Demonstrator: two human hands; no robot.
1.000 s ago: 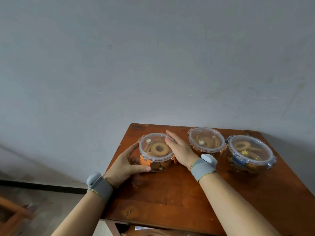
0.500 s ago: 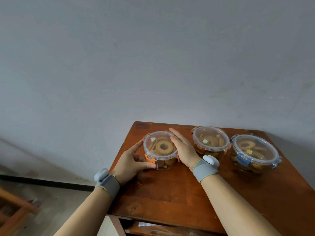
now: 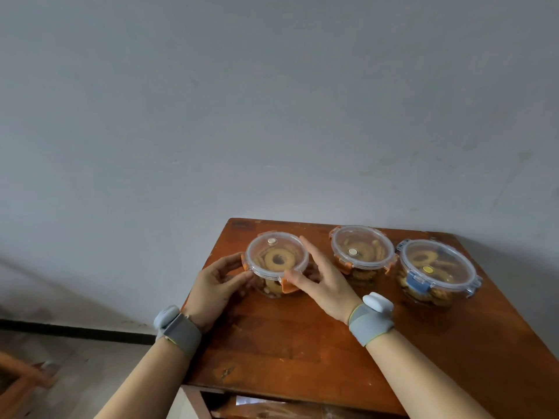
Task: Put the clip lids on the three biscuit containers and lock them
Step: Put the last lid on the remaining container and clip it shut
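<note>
My left hand [image 3: 216,281] braces the left wall of the left container [image 3: 276,263], fingers curled in a narrow pinch at the lid rim, while my right hand [image 3: 322,281] lies half open against its right side, the thumb pressing on the front orange clip [image 3: 287,287], which stands tilted out and, I judge, not yet snapped down. This container sits at the left of the row on the desk [image 3: 302,343]; the middle container [image 3: 361,252] stands just to its right, apart from it, and the blue-clip container [image 3: 435,269] stands farther right again (both already lidded, their clips apparently down). The tub should handle as rigid, smooth plastic, light for its bulk, with brittle ring biscuits inside, so I judge it best held low on the wall and steadied from the opposite side while each stiff clip is pushed at its free edge. Compared with half a second earlier, my right thumb has come round from the lid's right side to the front clip, and the left thumb has risen to the rim.
</note>
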